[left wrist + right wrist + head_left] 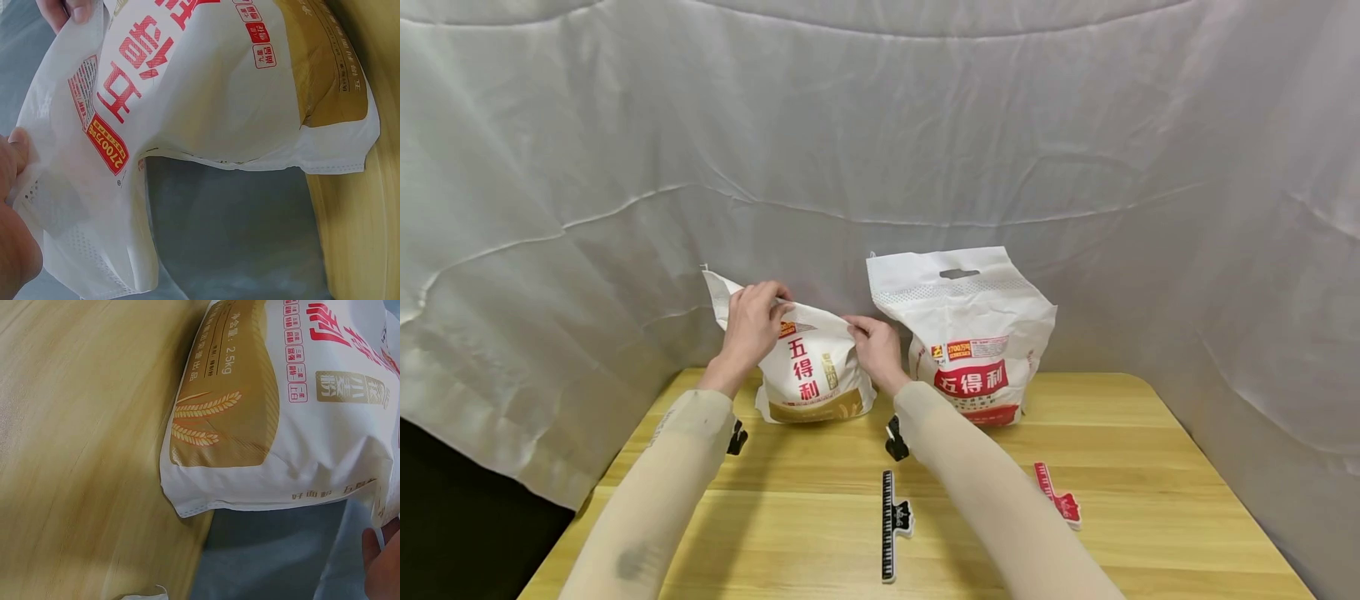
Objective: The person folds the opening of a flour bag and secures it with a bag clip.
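A white flour bag (pixel 820 358) with red lettering and a gold lower band stands upright at the left back of the table. My left hand (pixel 751 329) pinches its folded top edge near the left corner, thumb in front. At the top's right end, my right hand (pixel 877 350) pinches the edge between thumb and fingers. In the left wrist view, the bag's upper part (pixel 69 144) is bent over and creased, with the left fingers at its edge. The right wrist view shows the bag's gold base (pixel 225 412) resting on the wood, the right fingers (pixel 382 562) at its upper corner.
A second flour bag (pixel 970 333), with a red band and a cut-out handle, stands just right. In front lie a black piano-key clip (pixel 889 533) and a red one (pixel 1057 496), partly behind the right sleeve. A grey curtain (pixel 880 150) surrounds the wooden table (pixel 805 508).
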Available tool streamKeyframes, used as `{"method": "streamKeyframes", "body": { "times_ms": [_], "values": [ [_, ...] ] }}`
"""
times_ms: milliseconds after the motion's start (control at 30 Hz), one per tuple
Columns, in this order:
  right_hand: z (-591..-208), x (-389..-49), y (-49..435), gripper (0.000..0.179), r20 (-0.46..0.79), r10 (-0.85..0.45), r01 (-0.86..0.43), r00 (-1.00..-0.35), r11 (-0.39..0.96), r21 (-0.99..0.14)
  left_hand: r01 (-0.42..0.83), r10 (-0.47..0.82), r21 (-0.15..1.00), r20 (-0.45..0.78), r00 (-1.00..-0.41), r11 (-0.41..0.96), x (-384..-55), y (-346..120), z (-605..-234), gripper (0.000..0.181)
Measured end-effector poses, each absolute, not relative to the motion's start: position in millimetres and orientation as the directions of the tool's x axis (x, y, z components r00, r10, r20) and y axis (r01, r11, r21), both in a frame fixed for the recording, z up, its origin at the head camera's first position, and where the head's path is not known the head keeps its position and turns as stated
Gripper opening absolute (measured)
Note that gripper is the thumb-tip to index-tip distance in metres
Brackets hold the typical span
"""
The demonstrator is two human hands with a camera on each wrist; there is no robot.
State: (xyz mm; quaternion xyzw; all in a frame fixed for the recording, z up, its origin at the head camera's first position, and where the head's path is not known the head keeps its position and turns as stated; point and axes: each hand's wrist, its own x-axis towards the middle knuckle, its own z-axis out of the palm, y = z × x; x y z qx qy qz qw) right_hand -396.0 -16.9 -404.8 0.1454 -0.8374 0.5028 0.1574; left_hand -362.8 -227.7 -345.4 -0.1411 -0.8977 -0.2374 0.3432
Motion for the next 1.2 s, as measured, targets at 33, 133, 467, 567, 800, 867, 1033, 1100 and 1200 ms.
{"method": "streamKeyframes", "body": {
  "times_ms": [33, 133, 467, 567, 800, 867, 1033, 1100, 1200],
  "values": [
    [-405, -396, -17, 0.024, 0.411, -0.085, -0.403, -0.908, 0.450, -0.797, 0.413, 0.089, 0.331, 0.681, -0.727, 0.849, -363, -227, -345, 0.007],
    [-405, -394, -17, 0.024, 0.415, -0.087, -0.409, -0.906, 0.432, -0.804, 0.406, 0.084, 0.333, 0.677, -0.731, 0.851, -362, -227, -345, 0.007],
    [-404, -385, -13, 0.036, 0.390, -0.118, -0.400, -0.913, 0.438, -0.805, 0.414, 0.074, 0.338, 0.694, -0.716, 0.845, -360, -227, -349, 0.007],
    [-404, -381, -10, 0.040, 0.399, -0.125, -0.412, -0.909, 0.428, -0.804, 0.413, 0.066, 0.349, 0.692, -0.719, 0.841, -359, -227, -350, 0.008],
    [-400, -365, -1, 0.041, 0.408, -0.117, -0.418, -0.906, 0.403, -0.814, 0.401, 0.052, 0.364, 0.683, -0.728, 0.840, -357, -227, -350, 0.009],
    [-399, -361, 2, 0.042, 0.413, -0.111, -0.421, -0.904, 0.394, -0.817, 0.398, 0.050, 0.365, 0.682, -0.730, 0.842, -357, -227, -350, 0.009],
    [-395, -352, 6, 0.044, 0.425, -0.106, -0.432, -0.899, 0.369, -0.823, 0.399, 0.046, 0.368, 0.684, -0.728, 0.840, -356, -227, -350, 0.009],
    [-395, -348, 9, 0.045, 0.427, -0.107, -0.436, -0.898, 0.352, -0.828, 0.405, 0.048, 0.367, 0.689, -0.723, 0.837, -356, -227, -351, 0.009],
    [-394, -341, 12, 0.045, 0.435, -0.111, -0.446, -0.894, 0.335, -0.830, 0.411, 0.049, 0.362, 0.698, -0.714, 0.837, -355, -228, -352, 0.008]
  ]
}}
